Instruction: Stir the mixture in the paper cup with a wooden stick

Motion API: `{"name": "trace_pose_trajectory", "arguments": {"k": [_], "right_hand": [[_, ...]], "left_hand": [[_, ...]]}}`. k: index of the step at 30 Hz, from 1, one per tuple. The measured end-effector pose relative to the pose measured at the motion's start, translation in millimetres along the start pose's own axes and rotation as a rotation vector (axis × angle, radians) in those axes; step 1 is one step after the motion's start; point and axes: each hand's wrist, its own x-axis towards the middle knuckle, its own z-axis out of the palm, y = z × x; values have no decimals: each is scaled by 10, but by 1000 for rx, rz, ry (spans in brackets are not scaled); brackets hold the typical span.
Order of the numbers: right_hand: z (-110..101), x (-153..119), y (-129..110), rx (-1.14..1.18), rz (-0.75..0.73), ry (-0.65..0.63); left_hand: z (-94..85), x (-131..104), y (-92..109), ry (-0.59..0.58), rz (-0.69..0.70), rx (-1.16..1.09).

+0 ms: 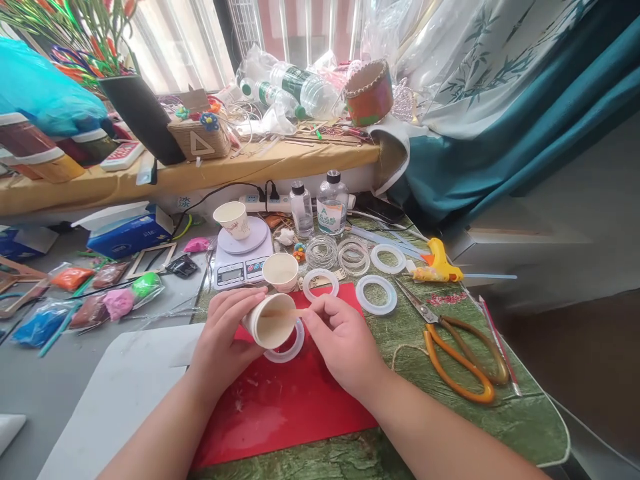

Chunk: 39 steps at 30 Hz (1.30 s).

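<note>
My left hand [220,340] is wrapped round a paper cup [273,328], which is tilted with its mouth toward me. A flat wooden stick [284,313] reaches into the cup, pinched between the thumb and fingers of my right hand [345,337]. Under the cup, a translucent ring mold [295,347] lies on a red sheet [295,410], partly hidden by the cup. Another ring mold [321,285] sits at the sheet's back edge, beside a second paper cup [281,272]. What is inside the held cup is hard to make out.
A digital scale [243,253] bearing a paper cup [232,221] stands behind, near two clear bottles [332,203]. Scissors [450,347], a yellow glue gun [438,262] and more ring molds [376,295] lie to the right. Clay packets [119,303] are at left.
</note>
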Motion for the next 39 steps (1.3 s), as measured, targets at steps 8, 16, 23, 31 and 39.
{"name": "trace_pose_trajectory", "arguments": {"k": [8,16,23,31,39], "right_hand": [[-22,-15,-16,-112,-131,20],[-26,-55,18,-564,-491,38],[75,-136,-21,-400,-431,-127],[36,-94,18,-512,-528,-30],[-60,-27,9,-699,-714,67]], "left_hand": [[-20,1,9,-35,8,29],[-18,2,27,-26,18,11],[-44,21,50,6,2,-1],[-48,20,50,1,15,6],[-33,8,44,-62,-12,-28]]}}
